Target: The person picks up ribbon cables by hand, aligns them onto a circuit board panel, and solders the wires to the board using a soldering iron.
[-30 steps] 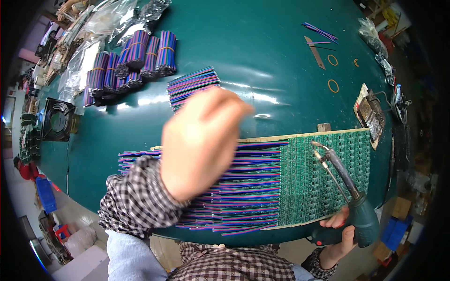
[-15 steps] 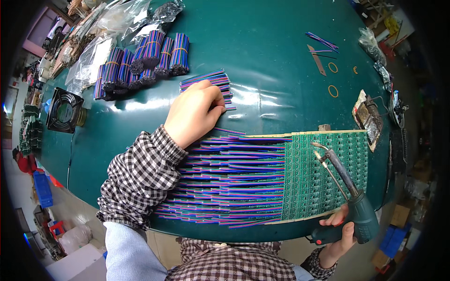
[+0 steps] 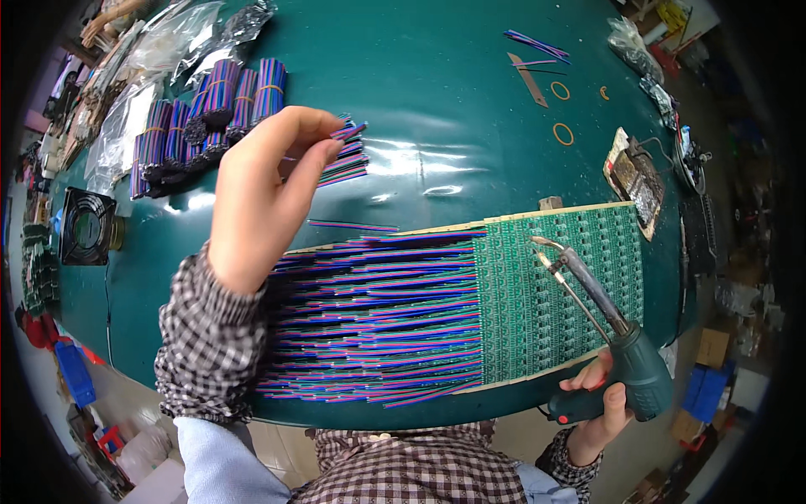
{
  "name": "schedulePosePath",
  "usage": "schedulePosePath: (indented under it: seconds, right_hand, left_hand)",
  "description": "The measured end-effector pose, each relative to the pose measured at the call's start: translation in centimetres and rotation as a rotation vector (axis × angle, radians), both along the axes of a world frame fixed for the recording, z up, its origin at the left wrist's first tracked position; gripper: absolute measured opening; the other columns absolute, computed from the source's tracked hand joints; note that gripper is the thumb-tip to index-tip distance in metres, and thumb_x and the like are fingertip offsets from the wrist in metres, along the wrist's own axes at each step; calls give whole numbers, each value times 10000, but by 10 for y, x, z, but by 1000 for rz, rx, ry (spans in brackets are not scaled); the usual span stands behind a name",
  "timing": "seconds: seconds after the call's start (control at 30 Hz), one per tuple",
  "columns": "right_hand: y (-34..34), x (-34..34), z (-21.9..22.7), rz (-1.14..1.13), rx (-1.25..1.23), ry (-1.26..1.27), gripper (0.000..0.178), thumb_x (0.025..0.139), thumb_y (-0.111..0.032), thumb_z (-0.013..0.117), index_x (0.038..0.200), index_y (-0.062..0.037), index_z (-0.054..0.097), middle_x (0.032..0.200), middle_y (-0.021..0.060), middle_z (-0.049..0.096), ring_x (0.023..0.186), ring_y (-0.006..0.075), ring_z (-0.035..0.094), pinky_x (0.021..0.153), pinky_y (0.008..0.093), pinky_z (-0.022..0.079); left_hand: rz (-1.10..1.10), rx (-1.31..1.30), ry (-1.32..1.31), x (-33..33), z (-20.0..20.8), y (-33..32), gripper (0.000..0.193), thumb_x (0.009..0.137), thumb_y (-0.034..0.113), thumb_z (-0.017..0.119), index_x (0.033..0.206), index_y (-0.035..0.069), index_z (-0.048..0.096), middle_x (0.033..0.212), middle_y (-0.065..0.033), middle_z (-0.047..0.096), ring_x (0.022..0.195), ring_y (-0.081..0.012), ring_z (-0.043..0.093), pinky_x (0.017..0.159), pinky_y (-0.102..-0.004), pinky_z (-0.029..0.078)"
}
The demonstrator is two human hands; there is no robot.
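Thumb and index finger of my left hand (image 3: 260,189) pinch a short multicoloured ribbon wire (image 3: 351,131), raised just over a loose pile of the same wires (image 3: 348,173). Wrapped round the handle of a dark green soldering gun (image 3: 642,374) is my right hand (image 3: 606,420). The gun's metal tip points up and left over a green circuit board panel (image 3: 562,294). Many rows of blue, red and black wires (image 3: 378,319) stretch leftward from the panel's left edge. One single ribbon wire (image 3: 353,227) lies apart, beyond the top row.
Banded wire bundles (image 3: 220,92) stand at the back left, near plastic bags (image 3: 180,42). A small black fan (image 3: 87,225) is at the left. On the right lie a solder-stained tray (image 3: 635,181), rubber bands (image 3: 562,134), a flat blade (image 3: 529,81) and loose wires (image 3: 537,46).
My left hand has lifted a little from the wire pile, with a wire now visible between its fingertips. The whole view has shifted leftward. My right hand keeps the soldering gun nearly still.
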State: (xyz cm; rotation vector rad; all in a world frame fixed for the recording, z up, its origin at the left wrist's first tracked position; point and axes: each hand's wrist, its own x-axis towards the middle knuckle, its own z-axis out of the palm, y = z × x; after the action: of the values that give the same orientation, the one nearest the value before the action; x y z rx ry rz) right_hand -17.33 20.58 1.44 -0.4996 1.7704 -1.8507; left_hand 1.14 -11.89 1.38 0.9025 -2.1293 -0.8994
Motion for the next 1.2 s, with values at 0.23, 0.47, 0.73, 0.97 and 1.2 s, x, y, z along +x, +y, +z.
schedulePosePath:
  seconds: [0.23,0.47,0.73,0.97,1.2]
  right_hand:
    - [-1,-7,-4,89,-7,86,554,893,-340,593,1178,113,451,759,122,538,646,208,585,591,353,581]
    - [-3,-9,0,25,24,79,613,833,-376,680,1115,141,511,839,172,585,691,264,629,613,383,585]
    - [-4,-6,0,91,76,161,572,905,-375,566,1162,125,461,889,166,584,679,228,639,633,331,555]
    - [0,-7,1,191,58,34,555,864,-303,657,1141,137,462,856,164,567,707,243,622,614,356,593]
    - [-5,-1,1,188,80,37,606,845,-289,686,1185,150,443,817,152,562,725,253,614,639,390,592]
  left_hand:
    - [-419,-262,-194,-40,4,74,277,710,-52,612,984,-10,617,879,-123,579,763,-287,604,643,-354,506]
    - [-420,-617,-146,-44,-20,77,359,683,80,600,1016,-49,636,940,-120,602,769,-233,602,633,-306,516]
    - [-427,-658,-194,-50,-30,76,342,661,73,623,981,-43,653,942,-123,614,752,-212,602,631,-283,519]
    - [-409,-657,-163,-48,-32,76,324,668,73,628,972,-34,656,932,-121,614,760,-217,608,642,-288,525]
    - [-410,-636,-169,-48,-32,76,318,670,67,637,972,-30,660,929,-121,612,755,-215,606,631,-287,525]
